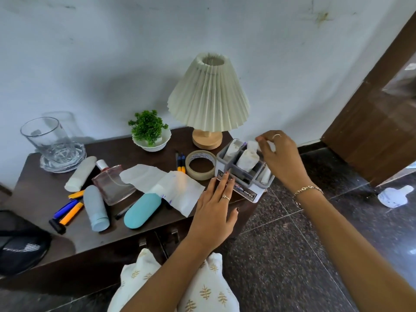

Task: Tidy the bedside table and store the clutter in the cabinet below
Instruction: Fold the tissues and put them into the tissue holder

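From the head camera, a dark wooden bedside table (139, 224) stands against a pale wall. At its right front corner sits a grey divided organiser (244, 171) stuffed with white paper. The right hand (280, 158) pinches a crumpled white tissue (252, 146) at the organiser's top, fingers curled on it. The left hand (215, 206) lies flat with straight fingers, its tips touching the organiser's front wall. Beside it lie a torn paper sheet (166, 184), a tape roll (200, 165), a teal case (143, 210), a perfume bottle (112, 183) and lighters (68, 209). A pleated lamp (209, 95) stands behind.
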The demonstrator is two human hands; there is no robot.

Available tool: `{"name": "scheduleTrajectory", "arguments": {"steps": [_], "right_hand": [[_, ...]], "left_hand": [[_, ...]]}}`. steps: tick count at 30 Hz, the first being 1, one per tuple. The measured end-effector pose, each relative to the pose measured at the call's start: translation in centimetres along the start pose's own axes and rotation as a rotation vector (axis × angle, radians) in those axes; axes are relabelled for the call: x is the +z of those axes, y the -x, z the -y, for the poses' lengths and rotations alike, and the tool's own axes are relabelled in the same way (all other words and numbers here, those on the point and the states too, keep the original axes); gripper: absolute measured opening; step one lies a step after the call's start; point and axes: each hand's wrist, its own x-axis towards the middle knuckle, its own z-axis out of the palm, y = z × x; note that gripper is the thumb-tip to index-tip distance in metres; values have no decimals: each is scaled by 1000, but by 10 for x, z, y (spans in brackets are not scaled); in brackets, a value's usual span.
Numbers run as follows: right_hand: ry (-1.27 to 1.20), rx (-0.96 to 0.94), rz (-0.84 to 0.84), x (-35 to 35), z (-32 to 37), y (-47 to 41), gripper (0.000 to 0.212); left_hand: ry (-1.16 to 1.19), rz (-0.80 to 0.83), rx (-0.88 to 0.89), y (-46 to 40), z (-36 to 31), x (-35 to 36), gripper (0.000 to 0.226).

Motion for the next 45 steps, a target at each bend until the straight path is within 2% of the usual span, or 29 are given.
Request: {"name": "scheduleTrajectory", "arguments": {"steps": [3, 6, 9, 11, 13, 15, 19, 25, 29, 32, 35, 39, 41, 45], "right_hand": [[-104, -45, -122, 1, 26, 22, 23], [-169, -112, -97, 13, 53, 52, 14], [-141, -210, 118, 42, 62, 75, 12], [-57, -224, 310, 66, 56, 87, 18], [7, -165, 451, 84, 48, 96, 28], [34, -134, 498, 94, 44, 101, 37], [85, -154, 552, 100, 46, 99, 46], [167, -189, 547, 103, 51, 100, 35], [157, -204, 521, 103, 50, 107, 39], [133, -170, 450, 103, 51, 114, 51], [65, -134, 352, 98, 53, 118, 64], [-106, -99, 217, 89, 62, 125, 59], [-205, -99, 163, 83, 70, 129, 64], [-282, -149, 273, 67, 81, 136, 85]], "left_hand": [[67, -73, -86, 7, 3, -14, 69], [132, -183, -250, 20, 11, -32, 62], [137, -292, -433, 39, 20, -47, 54], [215, -341, -553, 51, 26, -53, 45], [403, -292, -671, 59, 32, -57, 39], [563, -185, -746, 65, 37, -58, 35], [627, -149, -746, 60, 42, -54, 45], [699, -130, -746, 50, 44, -54, 53], [721, -141, -730, 45, 37, -56, 49], [829, -205, -741, 48, 32, -62, 39], [1061, -219, -739, 59, 27, -71, 39], [1280, -245, -758, 80, 21, -86, 41], [1382, -245, -789, 91, 19, -92, 39], [1373, -248, -756, 110, 15, -104, 30]]}}
